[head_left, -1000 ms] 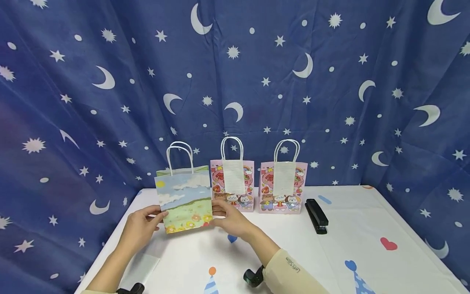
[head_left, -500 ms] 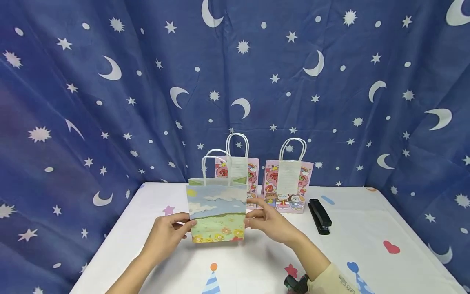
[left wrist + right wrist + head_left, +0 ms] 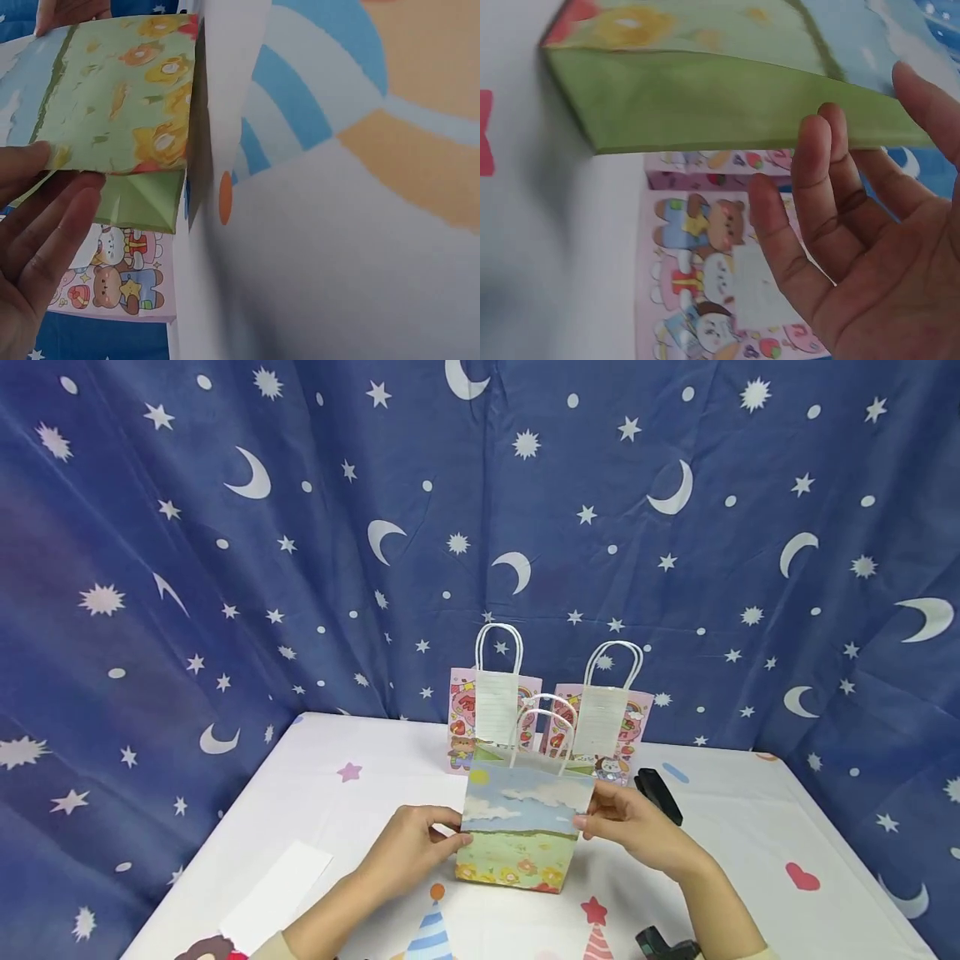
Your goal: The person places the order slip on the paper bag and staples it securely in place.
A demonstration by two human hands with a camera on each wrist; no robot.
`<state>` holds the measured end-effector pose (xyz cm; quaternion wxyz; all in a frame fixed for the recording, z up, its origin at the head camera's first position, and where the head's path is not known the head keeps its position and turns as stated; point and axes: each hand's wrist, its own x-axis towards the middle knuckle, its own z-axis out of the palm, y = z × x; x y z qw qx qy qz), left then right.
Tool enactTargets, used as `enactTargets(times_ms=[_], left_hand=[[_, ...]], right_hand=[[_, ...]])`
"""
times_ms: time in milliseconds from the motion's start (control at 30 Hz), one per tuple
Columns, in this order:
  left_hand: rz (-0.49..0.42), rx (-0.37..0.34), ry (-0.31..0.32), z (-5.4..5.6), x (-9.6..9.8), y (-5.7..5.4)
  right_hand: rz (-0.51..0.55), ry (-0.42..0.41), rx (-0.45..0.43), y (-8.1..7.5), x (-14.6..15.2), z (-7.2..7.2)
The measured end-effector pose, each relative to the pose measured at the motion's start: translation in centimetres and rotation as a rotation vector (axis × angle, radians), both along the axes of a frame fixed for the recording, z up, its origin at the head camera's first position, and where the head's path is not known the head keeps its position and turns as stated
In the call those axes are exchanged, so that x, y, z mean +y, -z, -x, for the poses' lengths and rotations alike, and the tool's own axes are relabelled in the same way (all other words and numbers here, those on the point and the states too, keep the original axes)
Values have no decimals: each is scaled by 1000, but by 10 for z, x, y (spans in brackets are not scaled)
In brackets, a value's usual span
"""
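Observation:
A small paper gift bag [image 3: 517, 831] with a sky-and-flower-meadow print and white cord handles stands in front of me, tilted slightly. My left hand [image 3: 411, 850] pinches its left edge, thumb on the front and fingers behind. On the other side my right hand [image 3: 647, 833] holds the right edge with its thumb on the front. The right wrist view shows the green side panel [image 3: 705, 105] of the bag, with the loosely bent fingers of that hand beside it. In the left wrist view the bag's lower front and opposite green side panel show.
Behind stand two pink cartoon gift bags [image 3: 462, 727] with white lined paper on their fronts, partly covered by the meadow bag. A black stapler [image 3: 660, 797] lies to the right. A white paper sheet [image 3: 277, 893] lies front left on the printed tablecloth [image 3: 750, 827].
Both hands have moved the meadow bag rightward and nearer to me, from left of the pink bags to in front of them. The head view has shifted slightly.

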<state>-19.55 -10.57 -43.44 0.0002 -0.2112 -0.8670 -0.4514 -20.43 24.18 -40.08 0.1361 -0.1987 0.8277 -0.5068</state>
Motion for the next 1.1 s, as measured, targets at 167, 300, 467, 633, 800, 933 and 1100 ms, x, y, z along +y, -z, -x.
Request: enactTargets(times_ms=[167,300,467,633,800,933,1100], left_hand=[[19,-43,31,0,0,0],[-21,1,-28,4,-2,-11],[-204,27,4,20,5,-31],[-327,-123,205,32,19,-39],[-421,-214,225,36,29,-29],[-464,-203,202,38,31,-26],[-430,-193,174,40,33,-27]], right_hand=[[-63,17,38,-8,5,-5],[-80,54,139,-16,5,-8],[-18,117,226,-22,-6,-7],[115,148,131,-16,-26,-3],[255,83,72,-4,-32,-3],[247,64,129,1,-28,-1],[231,83,146,2,-24,2]])
